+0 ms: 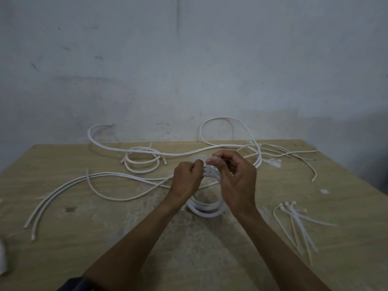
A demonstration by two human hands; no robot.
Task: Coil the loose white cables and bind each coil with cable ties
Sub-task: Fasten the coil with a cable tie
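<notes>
Both hands are up over the middle of the counter (109,244). The left hand (186,177) is fisted around the top of a white coil (206,211), and the right hand (237,181) pinches at that same spot. Cable ties (294,219) lie to the right and loose cables (63,192) to the left. A second coil (142,163) sits further back.

Bare workshop: scuffed wall (147,59), dusty plywood table (84,238).

The top of the coil (206,211) hides behind the left hand (186,177) and right hand (237,179); what the right one pinches, I can't tell. A white thing (3,257) at the left edge of the table (84,238) is cut off.
</notes>
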